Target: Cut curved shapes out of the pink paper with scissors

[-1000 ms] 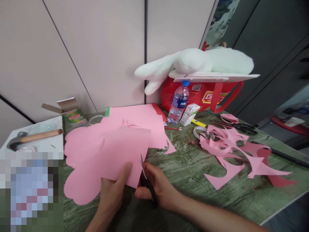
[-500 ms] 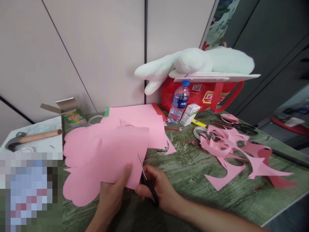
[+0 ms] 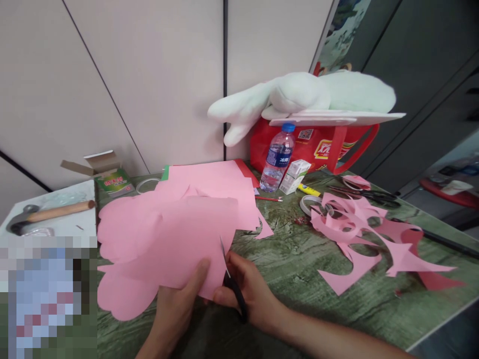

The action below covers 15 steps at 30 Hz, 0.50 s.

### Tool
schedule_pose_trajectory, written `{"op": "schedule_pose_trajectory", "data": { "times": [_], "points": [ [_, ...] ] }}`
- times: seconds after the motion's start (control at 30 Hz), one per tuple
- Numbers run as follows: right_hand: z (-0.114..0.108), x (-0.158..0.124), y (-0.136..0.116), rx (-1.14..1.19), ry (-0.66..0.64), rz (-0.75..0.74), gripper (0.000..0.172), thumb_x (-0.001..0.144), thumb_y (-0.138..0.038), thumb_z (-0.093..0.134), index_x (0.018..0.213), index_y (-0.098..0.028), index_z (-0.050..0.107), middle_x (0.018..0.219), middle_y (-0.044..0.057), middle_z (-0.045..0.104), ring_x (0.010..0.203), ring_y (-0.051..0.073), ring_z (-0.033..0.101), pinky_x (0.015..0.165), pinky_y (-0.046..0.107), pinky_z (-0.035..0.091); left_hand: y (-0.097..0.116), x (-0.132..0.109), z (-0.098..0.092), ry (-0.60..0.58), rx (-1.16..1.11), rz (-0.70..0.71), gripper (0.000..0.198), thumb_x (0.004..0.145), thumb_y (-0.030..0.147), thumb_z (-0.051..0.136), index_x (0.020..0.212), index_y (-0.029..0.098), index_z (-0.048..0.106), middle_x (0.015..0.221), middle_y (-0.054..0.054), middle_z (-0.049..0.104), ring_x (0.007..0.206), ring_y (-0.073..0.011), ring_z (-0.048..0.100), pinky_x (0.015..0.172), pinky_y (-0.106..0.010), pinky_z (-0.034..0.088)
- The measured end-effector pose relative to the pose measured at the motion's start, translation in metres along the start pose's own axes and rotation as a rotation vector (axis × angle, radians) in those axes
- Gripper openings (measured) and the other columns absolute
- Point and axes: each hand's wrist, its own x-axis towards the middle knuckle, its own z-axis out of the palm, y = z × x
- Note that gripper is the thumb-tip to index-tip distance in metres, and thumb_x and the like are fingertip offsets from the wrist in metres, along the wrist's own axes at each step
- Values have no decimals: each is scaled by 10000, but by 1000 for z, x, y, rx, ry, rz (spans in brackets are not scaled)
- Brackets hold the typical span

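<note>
My left hand (image 3: 182,299) grips the lower edge of a sheet of pink paper (image 3: 194,234), thumb on top and the other fingers hidden beneath. In my right hand (image 3: 247,286) is a pair of scissors (image 3: 235,291) with black handles. One blade lies over the paper near its right edge; the other is out of sight under the sheet. Left of the held sheet, pink scalloped paper shapes (image 3: 127,294) lie on the table. More pink sheets (image 3: 209,177) are stacked behind, over a red and green edge.
Pink paper scraps (image 3: 359,239) spread over the right of the green table (image 3: 288,269). Behind them are tape (image 3: 309,205), black scissors (image 3: 377,197), a water bottle (image 3: 277,159), a small carton (image 3: 295,177) and a red bag (image 3: 318,144). A hammer (image 3: 60,212) lies at left.
The held paper, both hands and the scissors have shifted slightly right. My right hand still holds the scissors at the sheet's right edge.
</note>
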Motion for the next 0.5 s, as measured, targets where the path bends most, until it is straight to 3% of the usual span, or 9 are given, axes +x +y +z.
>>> {"op": "schedule_pose_trajectory", "data": {
  "times": [0.2,0.37,0.5],
  "points": [
    [0,0,0,10,6,-20,533,623,-567,756,901,-167,539,691,-1,611,588,138,569,582,266,445,-2,2,-2,14,-8,9,334,533,351,803,789,176,679,736,-58,704,871,-300,646,758,-403,538],
    [0,0,0,-8,1,-27,495,639,-557,748,865,-169,540,633,-12,593,566,140,563,558,257,434,-4,2,-4,-49,31,-28,308,551,407,788,712,177,663,582,-28,647,546,-221,596,544,-370,521],
    [0,-1,1,-32,20,-19,488,631,-554,754,843,-168,543,619,-14,590,555,140,561,545,251,429,-2,3,-4,-80,43,-38,294,559,440,777,605,189,632,488,-15,592,435,-196,540,463,-362,492]
  ]
}}
